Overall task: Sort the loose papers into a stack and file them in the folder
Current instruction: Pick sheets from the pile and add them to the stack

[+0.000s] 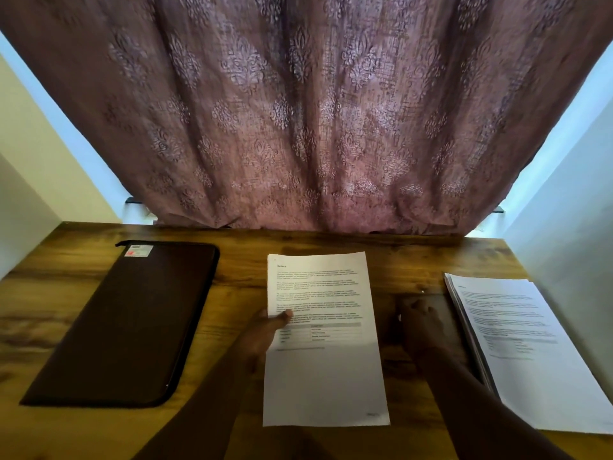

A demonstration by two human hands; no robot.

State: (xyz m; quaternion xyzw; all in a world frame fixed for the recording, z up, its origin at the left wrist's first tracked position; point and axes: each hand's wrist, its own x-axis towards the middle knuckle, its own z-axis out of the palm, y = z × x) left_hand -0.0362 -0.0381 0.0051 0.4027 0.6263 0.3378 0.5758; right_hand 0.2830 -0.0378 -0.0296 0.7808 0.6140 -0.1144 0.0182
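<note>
1. Pinching the left edge of a single printed sheet, the left hand has its thumb on top of the page and its fingers hidden beneath it.
2. The sheet lies lengthwise in the middle of the wooden table, text side up, with a small chart below the paragraphs.
3. The right hand is just right of the sheet, apart from it, over the bare table; its fingers are loosely curled and hold nothing.
4. A stack of papers lies at the right side of the table, edges slightly fanned, near the right hand.
5. A dark brown zipped folder lies closed at the left, well apart from the stack, with a small label at its far corner.
6. A patterned mauve curtain hangs behind the table.
</note>
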